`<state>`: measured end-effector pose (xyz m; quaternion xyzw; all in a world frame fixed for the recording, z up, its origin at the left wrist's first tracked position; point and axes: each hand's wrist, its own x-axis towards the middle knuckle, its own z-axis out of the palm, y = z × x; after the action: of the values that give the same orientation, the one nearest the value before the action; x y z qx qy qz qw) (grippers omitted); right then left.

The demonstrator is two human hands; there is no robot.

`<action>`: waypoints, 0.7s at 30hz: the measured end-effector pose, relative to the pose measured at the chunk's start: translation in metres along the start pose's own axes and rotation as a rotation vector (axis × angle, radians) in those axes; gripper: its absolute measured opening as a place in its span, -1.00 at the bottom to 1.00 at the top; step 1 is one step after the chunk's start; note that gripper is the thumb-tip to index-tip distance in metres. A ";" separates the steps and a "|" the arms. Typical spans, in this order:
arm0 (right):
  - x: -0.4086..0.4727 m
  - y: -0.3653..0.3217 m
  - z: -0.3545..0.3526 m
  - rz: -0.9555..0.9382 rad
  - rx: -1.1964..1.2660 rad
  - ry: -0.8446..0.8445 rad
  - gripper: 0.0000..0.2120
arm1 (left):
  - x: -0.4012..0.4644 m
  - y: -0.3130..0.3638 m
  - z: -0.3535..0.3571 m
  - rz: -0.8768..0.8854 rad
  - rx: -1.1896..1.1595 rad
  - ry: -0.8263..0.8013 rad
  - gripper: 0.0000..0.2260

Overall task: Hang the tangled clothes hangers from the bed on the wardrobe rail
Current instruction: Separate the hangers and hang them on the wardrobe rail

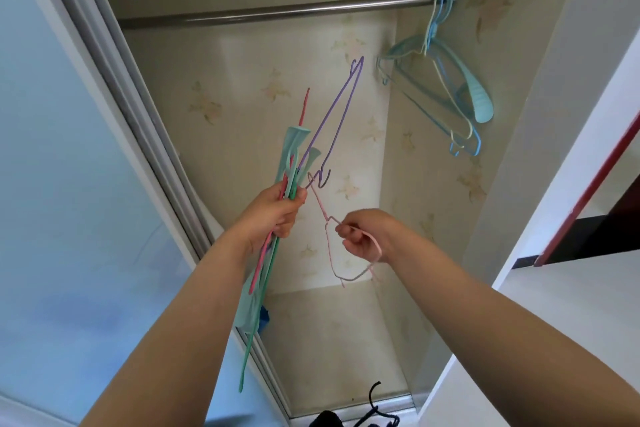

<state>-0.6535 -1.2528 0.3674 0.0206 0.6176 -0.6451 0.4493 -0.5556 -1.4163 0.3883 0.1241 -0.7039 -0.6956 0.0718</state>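
Note:
My left hand (277, 210) grips a bundle of tangled hangers (289, 163) in teal, green and red, held upright in front of the open wardrobe. A purple wire hanger (332, 114) sticks up and to the right out of the bundle. My right hand (363, 234) pinches a thin pink wire hanger (329, 246), whose far end is still caught near the purple hanger's hook. The metal rail (277, 12) runs across the top of the wardrobe. Several blue, teal and cream hangers (446, 80) hang at its right end.
A sliding door track and pale blue door (52, 149) border the wardrobe on the left. A white wall (561, 114) stands on the right, with a red-edged dark frame (588, 191) beyond. Black hangers (374, 412) lie at the wardrobe's lower edge.

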 end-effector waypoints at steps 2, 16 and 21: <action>-0.003 -0.008 0.013 0.028 0.049 0.056 -0.83 | 0.000 -0.005 0.006 0.022 0.006 0.004 -0.86; 0.024 0.027 0.000 0.072 0.193 0.315 -0.73 | -0.004 -0.004 0.027 0.113 0.106 0.024 -0.85; 0.024 0.034 -0.006 -0.117 0.093 0.366 -0.79 | -0.010 -0.018 0.039 0.036 0.058 0.006 -0.78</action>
<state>-0.6504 -1.2559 0.3258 0.1222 0.6588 -0.6834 0.2898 -0.5551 -1.3756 0.3703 0.1157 -0.7255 -0.6733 0.0826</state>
